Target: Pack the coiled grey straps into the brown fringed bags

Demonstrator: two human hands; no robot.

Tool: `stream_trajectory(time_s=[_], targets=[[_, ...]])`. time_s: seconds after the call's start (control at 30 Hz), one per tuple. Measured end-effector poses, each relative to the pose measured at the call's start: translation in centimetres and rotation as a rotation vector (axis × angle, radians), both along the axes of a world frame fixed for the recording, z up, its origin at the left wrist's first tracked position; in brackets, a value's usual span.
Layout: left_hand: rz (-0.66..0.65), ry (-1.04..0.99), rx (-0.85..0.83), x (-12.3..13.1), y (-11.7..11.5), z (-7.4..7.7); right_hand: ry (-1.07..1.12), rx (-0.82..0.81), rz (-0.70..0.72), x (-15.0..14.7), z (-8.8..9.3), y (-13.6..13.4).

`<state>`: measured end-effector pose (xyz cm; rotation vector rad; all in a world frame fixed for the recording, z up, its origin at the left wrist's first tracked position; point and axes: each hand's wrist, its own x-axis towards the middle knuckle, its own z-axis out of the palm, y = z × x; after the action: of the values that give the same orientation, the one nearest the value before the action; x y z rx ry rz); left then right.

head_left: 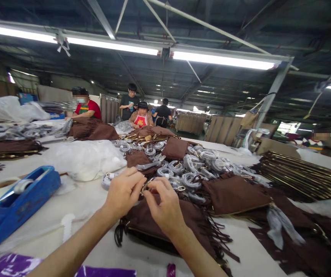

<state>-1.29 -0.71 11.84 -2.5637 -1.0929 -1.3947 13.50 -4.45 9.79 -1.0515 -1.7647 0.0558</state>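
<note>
- left hand (pixel 125 192): fingers curled in, thumb and fingertips pinched together on a small metal fitting (pixel 145 187), most of it hidden by the grip.
- right hand (pixel 164 207): loosely curved, thumb and forefinger pinching the same fitting from the other side, the two hands nearly meeting.
- directly below the hands, a brown fringed bag (pixel 142 221) lies flat on the pale table (pixel 87 219).
- just beyond the fingers, coiled straps (pixel 192 179) in grey wrapping; well left of the left hand, a blue tape dispenser (pixel 21 209).
</note>
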Motion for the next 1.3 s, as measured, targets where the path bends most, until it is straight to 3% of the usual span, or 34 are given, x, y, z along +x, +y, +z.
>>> stream_trajectory(time_s=[0.13,0.23,0.3,0.33,0.37,0.43,0.53,0.63,0.67,0.73,0.9,1.0,1.13,1.3], targets=[[-0.085,0.147,0.202,2.7,-1.8,6.0,0.037,0.146,0.060,1.1,2.8,-0.3],[-0.148,0.101,0.314,4.4,-2.8,9.9,0.100,0.190,0.070,2.7,5.7,-0.5],[-0.211,-0.008,0.329,4.6,-3.5,11.3,0.183,0.212,0.094,4.3,8.0,-1.0],[-0.236,-0.072,0.308,4.4,-3.8,11.2,0.239,0.224,0.102,5.2,9.2,-1.4],[-0.252,-0.115,0.264,4.0,-4.1,10.6,0.305,0.240,0.105,6.2,10.3,-1.8],[-0.264,-0.074,0.111,3.1,-4.6,7.7,0.406,0.241,0.134,8.5,12.1,-3.1],[-0.256,0.368,-0.172,1.7,-4.5,0.2,0.371,0.018,0.260,11.8,12.9,-5.3],[-0.215,0.589,-0.360,1.1,-3.8,-7.0,0.167,-0.442,0.392,13.7,10.6,-6.9],[-0.178,0.583,-0.415,1.1,-3.5,-8.5,0.080,-0.590,0.417,13.8,9.2,-7.2],[-0.099,0.513,-0.496,1.0,-2.9,-10.3,-0.111,-0.784,0.433,13.5,5.9,-7.4],[0.029,0.363,-0.551,0.8,-1.6,-10.5,-0.395,-0.689,0.455,11.6,-2.5,-6.5],[0.032,0.312,-0.588,0.7,-1.1,-10.3,-0.485,-0.654,0.366,10.9,-5.5,-5.8],[-0.017,0.356,-0.653,0.4,-0.2,-9.4,-0.519,-0.579,0.198,10.8,-6.5,-5.1],[-0.078,0.460,-0.684,0.7,0.0,-7.4,-0.478,-0.515,0.235,11.1,-6.6,-4.3]])
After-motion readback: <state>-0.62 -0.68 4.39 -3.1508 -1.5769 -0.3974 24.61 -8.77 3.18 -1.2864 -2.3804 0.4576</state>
